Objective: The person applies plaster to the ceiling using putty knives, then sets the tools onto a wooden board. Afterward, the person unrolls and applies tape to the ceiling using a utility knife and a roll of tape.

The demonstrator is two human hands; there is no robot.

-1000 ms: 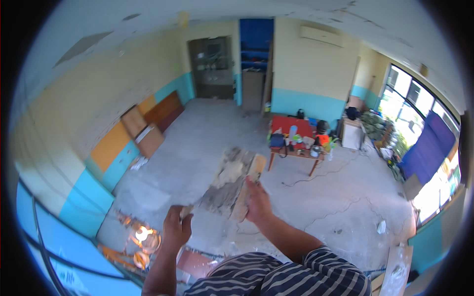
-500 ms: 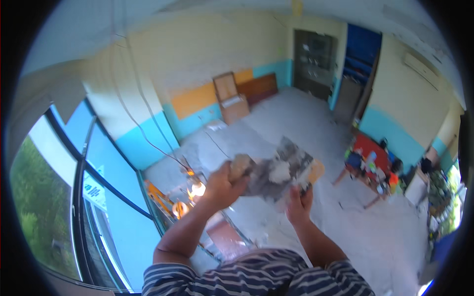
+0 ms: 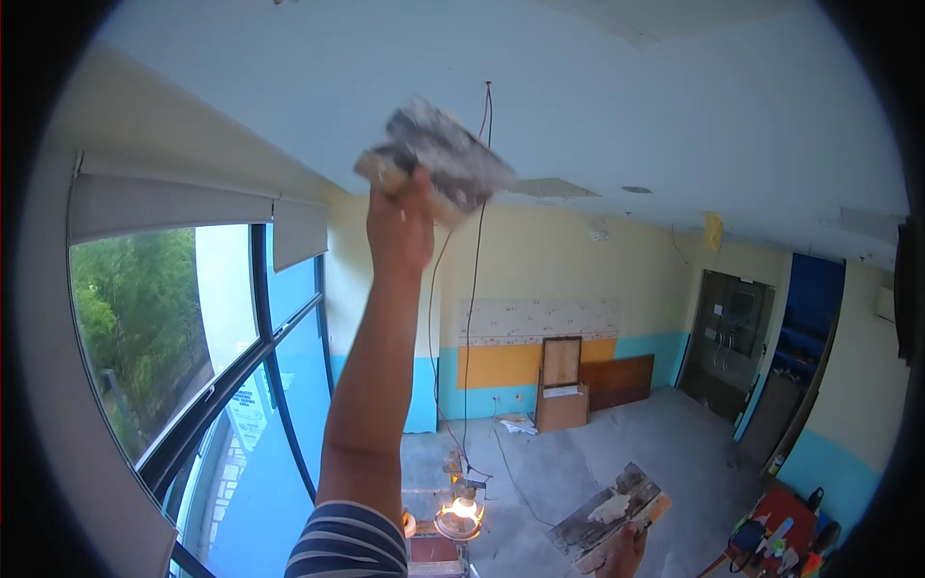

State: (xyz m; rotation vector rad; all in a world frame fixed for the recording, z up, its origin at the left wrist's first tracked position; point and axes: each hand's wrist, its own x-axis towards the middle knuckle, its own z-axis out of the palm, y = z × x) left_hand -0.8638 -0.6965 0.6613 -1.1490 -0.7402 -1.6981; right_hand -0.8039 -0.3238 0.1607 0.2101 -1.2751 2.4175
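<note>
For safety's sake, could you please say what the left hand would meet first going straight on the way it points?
Probably the ceiling, with the flat tool in the left hand leading; depth is unclear.

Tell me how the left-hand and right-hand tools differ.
The left-hand tool is raised high; the right-hand tool is held low. The left-hand tool looks blurred; the right-hand tool, sharper, carries a pale lump. Both have flat, smeared grey faces.
</note>
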